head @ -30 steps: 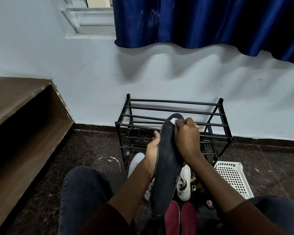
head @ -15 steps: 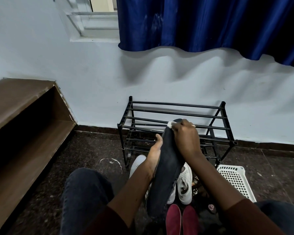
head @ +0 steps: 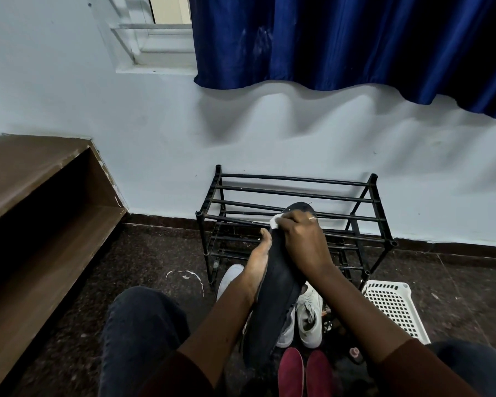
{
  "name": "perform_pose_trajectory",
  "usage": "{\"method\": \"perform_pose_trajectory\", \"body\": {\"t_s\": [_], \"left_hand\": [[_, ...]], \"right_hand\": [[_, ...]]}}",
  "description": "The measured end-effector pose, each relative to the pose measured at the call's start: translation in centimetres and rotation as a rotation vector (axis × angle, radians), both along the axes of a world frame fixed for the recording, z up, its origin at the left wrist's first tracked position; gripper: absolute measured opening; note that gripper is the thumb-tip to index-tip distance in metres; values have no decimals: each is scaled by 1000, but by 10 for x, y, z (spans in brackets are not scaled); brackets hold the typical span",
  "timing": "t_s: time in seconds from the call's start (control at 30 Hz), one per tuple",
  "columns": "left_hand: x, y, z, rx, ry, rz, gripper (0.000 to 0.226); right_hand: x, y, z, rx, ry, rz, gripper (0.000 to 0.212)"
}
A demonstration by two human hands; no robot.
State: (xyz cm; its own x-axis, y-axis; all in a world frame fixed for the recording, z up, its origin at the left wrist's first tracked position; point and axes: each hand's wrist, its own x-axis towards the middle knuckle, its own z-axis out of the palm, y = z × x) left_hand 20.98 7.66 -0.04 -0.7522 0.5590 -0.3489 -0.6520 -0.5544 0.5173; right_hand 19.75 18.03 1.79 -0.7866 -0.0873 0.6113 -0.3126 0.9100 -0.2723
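Observation:
A long dark shoe (head: 272,296) is held sole-up in front of me, its toe pointing away toward the rack. My left hand (head: 257,262) grips its left edge, thumb along the side, the fingers hidden behind it. My right hand (head: 302,242) lies on the sole near the toe and pinches a small white wipe (head: 276,221) against it.
A black metal shoe rack (head: 295,193) stands empty against the wall just beyond the shoe. On the floor below lie white sneakers (head: 308,319), red shoes (head: 291,373) and a white perforated basket (head: 395,308). A brown wooden shelf (head: 40,202) runs along the left. My knees flank the shoes.
My right hand with the wipe has slid leftward across the sole near the toe. The left hand keeps the same hold on the shoe.

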Motion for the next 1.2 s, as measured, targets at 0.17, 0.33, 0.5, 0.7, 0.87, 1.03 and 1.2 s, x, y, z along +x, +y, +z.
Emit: {"method": "perform_pose_trajectory", "body": {"t_s": [0.17, 0.33, 0.5, 0.7, 0.87, 1.03, 1.2], "left_hand": [[2, -6, -2, -64, 1, -64, 73], [-4, -3, -14, -60, 29, -22, 70], [4, -7, -21, -66, 44, -73, 70], [-6, -9, -16, 64, 65, 31, 75], [-16, -18, -16, 86, 100, 34, 65], [-18, -27, -14, 133, 166, -26, 66], [-22, -36, -9, 198, 177, -32, 65]], "right_hand": [[-14, 13, 11, -82, -50, -176, 24], [-2, 3, 4, -84, -73, -125, 19], [1, 18, -3, -210, -142, -75, 24], [21, -1, -9, -138, -123, 31, 26], [32, -10, -6, -21, -85, 110, 24], [35, -11, -5, 12, -93, 170, 22], [40, -17, -1, -50, -43, 205, 24]]}}
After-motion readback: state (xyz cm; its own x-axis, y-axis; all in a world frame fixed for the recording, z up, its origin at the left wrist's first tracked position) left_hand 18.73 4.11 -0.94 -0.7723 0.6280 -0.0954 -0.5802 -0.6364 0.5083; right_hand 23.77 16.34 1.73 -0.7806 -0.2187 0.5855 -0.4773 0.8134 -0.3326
